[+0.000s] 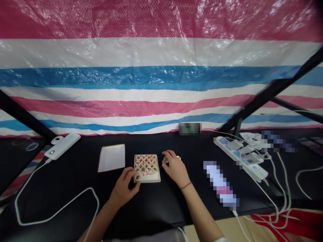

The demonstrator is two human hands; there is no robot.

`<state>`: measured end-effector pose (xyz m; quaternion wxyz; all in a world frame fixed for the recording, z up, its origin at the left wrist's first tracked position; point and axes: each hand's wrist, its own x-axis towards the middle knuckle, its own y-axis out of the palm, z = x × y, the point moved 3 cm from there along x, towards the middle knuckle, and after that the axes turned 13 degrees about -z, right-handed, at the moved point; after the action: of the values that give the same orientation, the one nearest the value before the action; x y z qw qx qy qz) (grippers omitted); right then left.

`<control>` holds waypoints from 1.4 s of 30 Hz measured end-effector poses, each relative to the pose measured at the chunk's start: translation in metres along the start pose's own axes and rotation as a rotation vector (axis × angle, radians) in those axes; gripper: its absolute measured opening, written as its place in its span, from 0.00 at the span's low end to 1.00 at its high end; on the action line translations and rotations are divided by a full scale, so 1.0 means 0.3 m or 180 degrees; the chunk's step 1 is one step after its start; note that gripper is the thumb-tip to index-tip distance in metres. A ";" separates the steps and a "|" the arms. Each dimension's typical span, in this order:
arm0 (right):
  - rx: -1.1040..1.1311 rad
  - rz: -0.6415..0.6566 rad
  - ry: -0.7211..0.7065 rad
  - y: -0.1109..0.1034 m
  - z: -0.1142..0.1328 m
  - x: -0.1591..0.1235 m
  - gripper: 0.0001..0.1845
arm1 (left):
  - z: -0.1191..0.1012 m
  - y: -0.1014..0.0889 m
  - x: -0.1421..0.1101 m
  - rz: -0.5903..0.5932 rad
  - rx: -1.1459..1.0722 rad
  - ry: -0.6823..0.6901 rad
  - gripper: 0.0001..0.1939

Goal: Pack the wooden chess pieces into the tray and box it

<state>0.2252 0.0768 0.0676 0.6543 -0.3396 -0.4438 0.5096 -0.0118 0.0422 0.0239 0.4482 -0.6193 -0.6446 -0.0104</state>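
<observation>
A shallow white box [156, 178] holds rows of round Chinese chess pieces [143, 163], with red characters in the back rows and black ones in front. Its front row has a single piece [137, 177] at the left end; the rest of that row shows bare box floor with a red mark. At the box's front left corner is my left hand [124, 188], fingers and thumb apart around that corner, next to the single piece. To the right of the box, my right hand [175, 168] has its fingertips closed on a Chinese chess piece [166, 159]. Another piece [179, 157] shows partly behind that hand.
An open box lid [111, 158] lies left of the box. Farther left are a white power bank [63, 146] and its looping cable. On the right lie a blurred-out phone [220, 183] and a power strip [239, 158] with plugs and cables. A striped sheet [151, 77] hangs behind.
</observation>
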 end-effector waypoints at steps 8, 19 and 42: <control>-0.0472 0.0461 -0.0149 0.035 -0.080 0.039 0.19 | 0.010 0.032 -0.019 0.0000 0.0177 0.0467 0.11; 0.1763 0.0224 -0.0037 -0.048 0.088 -0.047 0.13 | -0.080 0.030 0.047 -0.0011 0.0189 0.0222 0.24; 0.2507 -0.0035 0.0777 -0.009 -0.008 -0.088 0.21 | -0.092 0.053 0.071 0.0478 0.0675 0.0711 0.02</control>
<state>0.2261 0.0505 0.0630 0.7848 -0.1188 -0.1358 0.5930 0.0204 0.0469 0.0444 0.5794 -0.6099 -0.5401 0.0224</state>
